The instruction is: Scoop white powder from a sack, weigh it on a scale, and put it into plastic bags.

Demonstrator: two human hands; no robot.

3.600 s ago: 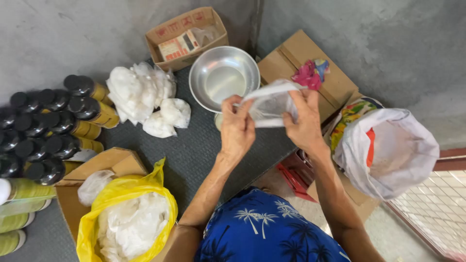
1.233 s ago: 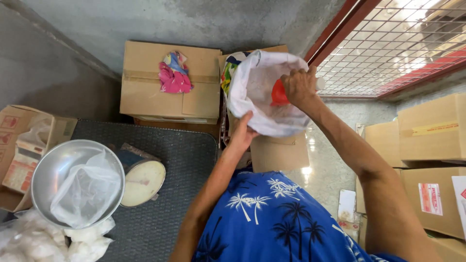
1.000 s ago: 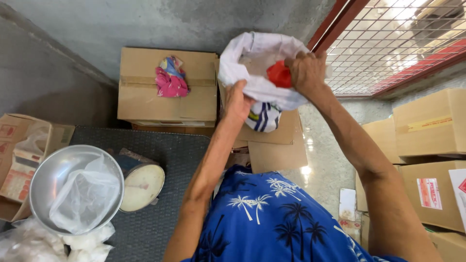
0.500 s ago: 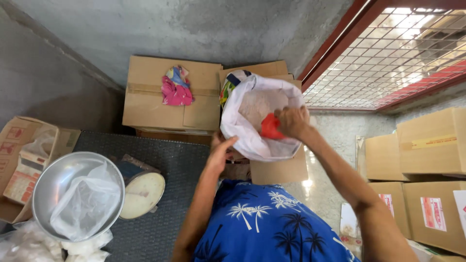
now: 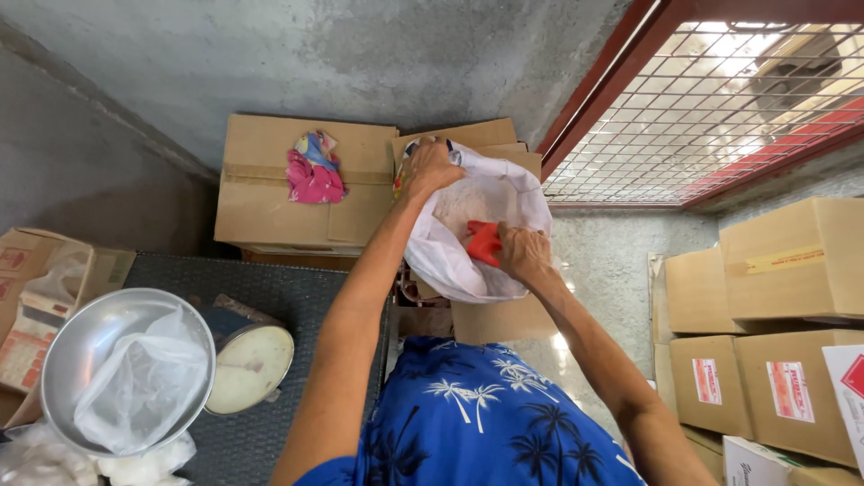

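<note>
My left grip pinches the white sack rim at twelve o'clock, keeping it agape while my right grip clamps the red scoop inside.

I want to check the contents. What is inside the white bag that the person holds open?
Inside the white bag is a white powdery or grainy filling and a red scoop, gripped by the right hand. The left hand holds the rim. The bottom is hidden.
</note>
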